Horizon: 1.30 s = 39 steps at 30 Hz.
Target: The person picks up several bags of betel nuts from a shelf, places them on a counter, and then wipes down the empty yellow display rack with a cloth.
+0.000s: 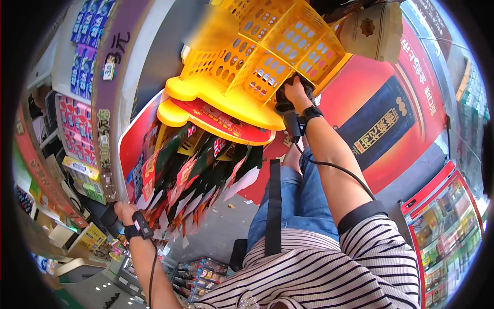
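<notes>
My right hand (296, 93) is closed on a black object (284, 105) at the near right edge of a yellow slotted rack (226, 95); what the object is cannot be made out. My left hand (125, 212), at the lower left, has its fingers bent against a dark shape (104, 215), and its grip is partly hidden. Between my hands, under the rack's scalloped yellow edge, hang many red, green and white packets (193, 172). Both wrists wear black bands with cables.
Shelves with blue and pink packs (77, 129) stand at the left. A red poster panel (381, 113) fills the right, above a glass-fronted case (445, 226). A tan bag (371, 32) is at the top right. Grey floor (218, 234) shows below the packets.
</notes>
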Motion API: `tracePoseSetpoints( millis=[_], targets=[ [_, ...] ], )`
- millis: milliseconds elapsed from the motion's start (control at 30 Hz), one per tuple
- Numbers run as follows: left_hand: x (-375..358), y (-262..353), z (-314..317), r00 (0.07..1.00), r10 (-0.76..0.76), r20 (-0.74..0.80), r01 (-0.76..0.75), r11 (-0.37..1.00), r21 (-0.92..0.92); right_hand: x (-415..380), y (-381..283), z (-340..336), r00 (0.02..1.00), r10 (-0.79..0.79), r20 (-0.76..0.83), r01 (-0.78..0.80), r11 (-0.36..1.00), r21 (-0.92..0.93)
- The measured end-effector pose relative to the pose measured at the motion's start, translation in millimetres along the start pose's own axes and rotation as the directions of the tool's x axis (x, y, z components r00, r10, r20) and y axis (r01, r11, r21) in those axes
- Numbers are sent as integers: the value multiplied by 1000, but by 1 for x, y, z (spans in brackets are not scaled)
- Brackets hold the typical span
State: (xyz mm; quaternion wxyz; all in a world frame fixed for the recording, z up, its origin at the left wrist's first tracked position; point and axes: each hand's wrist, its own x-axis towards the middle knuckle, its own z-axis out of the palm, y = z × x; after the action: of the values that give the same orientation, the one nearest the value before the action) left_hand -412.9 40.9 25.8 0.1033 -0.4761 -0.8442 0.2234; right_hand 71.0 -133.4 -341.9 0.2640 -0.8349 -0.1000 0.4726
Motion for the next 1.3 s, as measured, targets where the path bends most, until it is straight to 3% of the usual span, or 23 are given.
tracePoseSetpoints(
  millis=[33, 67, 233, 267, 367, 400, 467, 567, 667, 700, 767, 800, 867, 900, 967, 1000, 1033, 1067, 1100, 1200, 1233, 1267, 1300],
  targets=[
    [-10, 5, -9, 992, 122, 28, -125, 984, 128, -3, -4, 10, 999, -31, -38, 28, 996, -87],
    [-5, 5, -6, 1000, 10, 24, -11, 997, 78, -11, -7, 17, 996, -62, -70, 49, 983, -177],
    [-5, 1, 0, 997, 39, -60, -30, 991, 134, -42, -20, 12, 989, -118, 92, 146, 898, -414],
    [-4, -2, 3, 997, 50, -52, -42, 990, 138, -39, -16, 16, 925, -194, 328, 367, 687, -627],
    [-15, 9, -8, 992, 115, -41, -104, 970, 218, -51, -9, 27, 941, -120, 317, 259, 858, -443],
    [15, -29, 21, 934, 339, -115, -290, 904, 313, -50, -11, 25, 942, -114, 317, 249, 868, -429],
    [34, -45, 34, 939, 299, -169, -251, 933, 260, -52, -21, 16, 955, -52, 292, 187, 869, -458],
    [52, -62, 39, 830, 558, 14, -479, 700, 529, -57, -31, 2, 982, -32, 184, 104, 912, -397],
    [91, -106, 70, 794, 574, -201, -569, 817, 89, -48, -26, 4, 979, -78, 189, 158, 876, -456],
    [38, -54, 26, 747, 660, -83, -554, 686, 472, -46, -20, 6, 981, -158, 115, 192, 885, -423],
    [80, -87, 45, 784, 619, 44, -540, 647, 538, -45, -4, 12, 957, -288, -45, 253, 897, -363],
    [79, -81, 45, 803, 587, 100, -532, 633, 562, -45, -11, -3, 965, -261, 4, 243, 893, -378],
    [50, -60, 42, 870, 454, -189, -427, 888, 167, -33, -8, -8, 949, -307, 70, 304, 835, -459],
    [68, -66, 51, 930, 311, -199, -339, 932, -131, -28, -1, -4, 944, -327, 46, 306, 814, -493],
    [88, -62, 53, 996, 32, -87, -82, 743, -664, -19, 6, 10, 925, -379, 1, 317, 772, -551],
    [82, -57, 47, 975, 170, -141, -212, 902, -375, -22, -5, 12, 954, -297, -45, 233, 828, -511],
    [73, -56, 41, 938, 315, -147, -323, 946, -38, -22, -18, 15, 975, -207, -87, 144, 875, -463],
    [56, -48, 28, 889, 447, -99, -400, 863, 308, -28, -29, 14, 987, -105, -119, 47, 910, -412],
    [38, -30, 14, 916, 397, -64, -336, 843, 421, -30, -37, 7, 1000, -19, -10, 13, 903, -429],
    [42, -25, 16, 958, 275, -83, -246, 935, 257, -24, -37, 12, 989, -49, -140, -22, 885, -465],
    [43, -27, 19, 967, 235, -99, -217, 963, 161, -26, -35, 12, 974, 122, -193, -164, 963, -215],
    [41, -29, 20, 976, 188, -115, -182, 982, 60, -23, -32, 9, 964, 249, -95, -251, 968, -7],
    [39, -29, 21, 983, 139, -123, -143, 989, -29, -26, -28, 8, 958, 281, -54, -279, 960, 37]
  ],
)
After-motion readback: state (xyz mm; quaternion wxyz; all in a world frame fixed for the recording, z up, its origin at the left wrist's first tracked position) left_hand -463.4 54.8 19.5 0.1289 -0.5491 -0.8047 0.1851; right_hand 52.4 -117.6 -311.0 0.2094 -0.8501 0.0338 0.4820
